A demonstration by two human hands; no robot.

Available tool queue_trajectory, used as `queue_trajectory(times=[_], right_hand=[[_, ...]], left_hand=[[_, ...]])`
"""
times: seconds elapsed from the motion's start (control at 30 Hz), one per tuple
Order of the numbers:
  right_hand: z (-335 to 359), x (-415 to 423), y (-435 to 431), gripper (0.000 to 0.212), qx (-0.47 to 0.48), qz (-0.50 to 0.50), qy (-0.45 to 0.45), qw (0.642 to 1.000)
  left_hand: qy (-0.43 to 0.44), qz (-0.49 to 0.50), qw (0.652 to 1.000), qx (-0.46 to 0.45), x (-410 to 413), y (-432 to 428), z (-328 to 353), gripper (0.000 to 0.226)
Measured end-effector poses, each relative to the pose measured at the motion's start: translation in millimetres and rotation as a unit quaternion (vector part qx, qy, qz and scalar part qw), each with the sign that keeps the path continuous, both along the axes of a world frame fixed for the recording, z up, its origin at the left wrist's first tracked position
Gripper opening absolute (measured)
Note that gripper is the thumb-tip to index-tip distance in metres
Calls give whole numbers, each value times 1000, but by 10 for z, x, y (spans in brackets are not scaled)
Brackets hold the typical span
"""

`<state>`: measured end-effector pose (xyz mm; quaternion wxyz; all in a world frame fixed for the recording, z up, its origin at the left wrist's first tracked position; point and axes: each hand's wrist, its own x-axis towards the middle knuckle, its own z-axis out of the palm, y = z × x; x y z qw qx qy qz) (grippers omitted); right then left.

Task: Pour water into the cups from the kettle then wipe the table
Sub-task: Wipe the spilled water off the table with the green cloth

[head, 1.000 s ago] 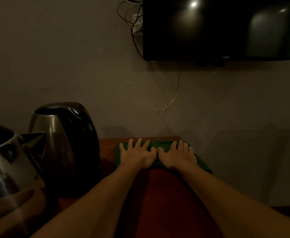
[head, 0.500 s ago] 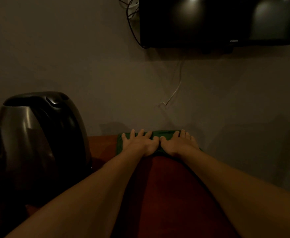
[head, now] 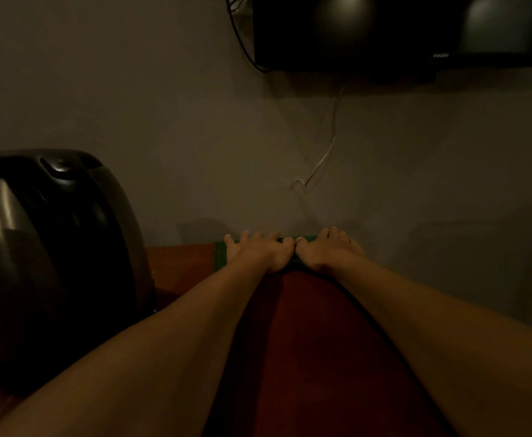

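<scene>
A green cloth (head: 220,258) lies at the far edge of the red-brown table (head: 305,326), up against the wall. My left hand (head: 258,252) and my right hand (head: 326,252) lie side by side on the cloth, fingers stretched forward and pressing it flat, thumbs nearly touching. Most of the cloth is hidden under the hands. A steel kettle with a black lid and handle (head: 53,247) stands on the table at the left, close to my left forearm. No cups are in view.
The wall rises directly behind the cloth. A dark television (head: 400,29) hangs high on the wall, with black cables beside it and a thin white cable (head: 321,159) dangling below. The table's right edge drops off past my right forearm.
Both hands have slid the cloth farther away to the table's back edge at the wall. The view has shifted right, so the second steel vessel at the left is out of sight.
</scene>
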<state>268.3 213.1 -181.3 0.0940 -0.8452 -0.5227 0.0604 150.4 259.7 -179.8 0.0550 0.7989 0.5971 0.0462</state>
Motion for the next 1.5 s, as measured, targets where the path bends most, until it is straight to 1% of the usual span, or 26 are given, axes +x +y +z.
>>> queue_trajectory(times=[0.27, 0.47, 0.67, 0.8, 0.87, 0.93, 1.0, 1.07, 1.13, 1.23, 1.3, 1.37, 1.43, 1.5], right_hand=[[-14, 64, 167, 70, 8, 1, 0, 1000], [6, 118, 271, 61, 2, 29, -6, 1000], [72, 140, 355, 53, -25, 44, -3, 999], [120, 193, 461, 44, -54, 54, -6, 997], [106, 236, 544, 35, -57, 64, -3, 996], [68, 292, 666, 21, -38, 49, 27, 998], [41, 313, 735, 16, -19, 23, 56, 998], [55, 298, 722, 18, -2, 4, 75, 997], [67, 281, 670, 25, 58, -18, 125, 990], [155, 296, 592, 44, 160, -42, 228, 960], [309, 302, 511, 49, 210, -39, 265, 940], [489, 329, 414, 50, 265, -32, 276, 923], [671, 374, 325, 51, 312, -31, 279, 908], [832, 423, 217, 53, 348, -40, 283, 893]], left_hand=[[0, 12, 1000, 4, 91, 110, -15, 71], [-14, 9, 1000, 6, 141, 192, -22, 67], [-17, 4, 1000, 5, 198, 291, -11, 67], [-15, 5, 1000, -3, 260, 388, -17, 66], [-15, 5, 1000, -2, 279, 431, -28, 67], [-13, -1, 1000, -2, 304, 478, -46, 69], [-17, -7, 1000, -6, 324, 501, -62, 72], [-47, -17, 999, -1, 340, 491, -65, 72], [-113, -23, 993, 12, 330, 446, -33, 65], [-218, -16, 974, 53, 295, 374, 46, 49], [-275, -4, 958, 77, 272, 312, 119, 47], [-319, -10, 945, 72, 287, 244, 222, 43], [-386, -22, 921, 50, 332, 188, 331, 38], [-468, -33, 883, 11, 401, 74, 454, 34]])
